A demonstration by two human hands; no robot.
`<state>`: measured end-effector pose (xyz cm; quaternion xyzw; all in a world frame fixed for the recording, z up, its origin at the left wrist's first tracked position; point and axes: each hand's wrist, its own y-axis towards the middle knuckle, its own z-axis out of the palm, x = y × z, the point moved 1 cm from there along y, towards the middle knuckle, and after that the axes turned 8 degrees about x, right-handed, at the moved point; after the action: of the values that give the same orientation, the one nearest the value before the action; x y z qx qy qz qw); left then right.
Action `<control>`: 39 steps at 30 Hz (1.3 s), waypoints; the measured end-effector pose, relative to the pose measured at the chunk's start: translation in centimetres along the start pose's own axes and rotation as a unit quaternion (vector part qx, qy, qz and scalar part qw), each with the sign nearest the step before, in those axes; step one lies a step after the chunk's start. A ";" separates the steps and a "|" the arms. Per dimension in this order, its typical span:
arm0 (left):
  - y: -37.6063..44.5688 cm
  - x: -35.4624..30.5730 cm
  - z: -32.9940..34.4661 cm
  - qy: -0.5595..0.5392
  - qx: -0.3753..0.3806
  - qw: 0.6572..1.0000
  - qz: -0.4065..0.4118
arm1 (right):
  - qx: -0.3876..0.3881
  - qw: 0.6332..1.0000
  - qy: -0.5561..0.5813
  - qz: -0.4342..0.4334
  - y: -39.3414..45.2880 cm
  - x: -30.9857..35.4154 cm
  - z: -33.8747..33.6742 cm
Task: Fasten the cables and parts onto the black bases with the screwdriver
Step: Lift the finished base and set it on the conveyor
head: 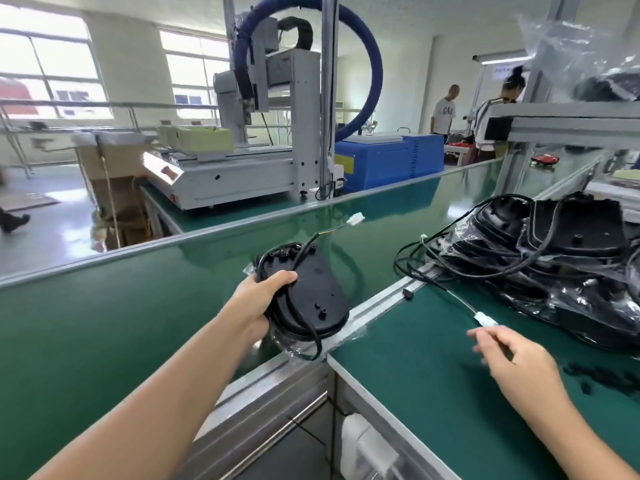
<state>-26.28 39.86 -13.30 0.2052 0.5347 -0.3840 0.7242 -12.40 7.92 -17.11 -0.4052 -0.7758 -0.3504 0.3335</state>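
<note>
Gripping a black base (313,292) by its left edge, our left hand (261,299) had its fingers curled over the rim and the arm stretched forward, holding the piece tilted above the green conveyor belt (104,306). Its black cable (304,327) looped under the base, and a thinner lead ran up to a white connector (355,218) hanging over the belt. Our right hand (512,355) reached out over the near green table (415,358), blurred, fingers loosely spread just below a second white connector (486,320); we could not tell whether it touched it. More black bases in clear plastic bags (568,251) lay piled at the right. No writing on the base was legible to us.
</note>
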 end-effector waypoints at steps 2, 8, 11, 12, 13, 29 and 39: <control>-0.8 -1.0 -3.2 0.012 -0.039 0.999 0.010 | 0.015 1.000 0.013 -0.007 0.7 0.4 1.0; -4.7 -3.2 -12.3 0.039 -0.167 0.985 0.019 | 0.073 0.996 0.022 -0.051 1.7 2.7 4.7; -7.3 -4.0 -16.6 0.041 -0.209 0.977 0.012 | 0.112 0.991 0.019 -0.066 1.6 3.9 6.4; -8.1 -4.3 -18.0 0.042 -0.221 0.974 0.009 | 0.123 0.990 0.021 -0.071 1.4 4.2 6.8; -9.0 -4.5 -19.2 0.044 -0.231 0.972 0.004 | 0.133 0.988 0.022 -0.077 1.3 4.3 7.2; -14.2 -6.6 -24.3 0.076 -0.277 0.958 -0.020 | 0.153 0.984 0.010 -0.091 1.5 5.3 9.1; -13.9 -6.3 -26.2 0.227 -0.358 0.906 -0.016 | 0.161 0.980 0.009 -0.115 0.8 7.3 11.4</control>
<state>-54.06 51.92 -14.84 0.0054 0.7893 -0.1211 0.6020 -17.68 20.43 -17.11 -0.2512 -0.8602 -0.2606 0.3591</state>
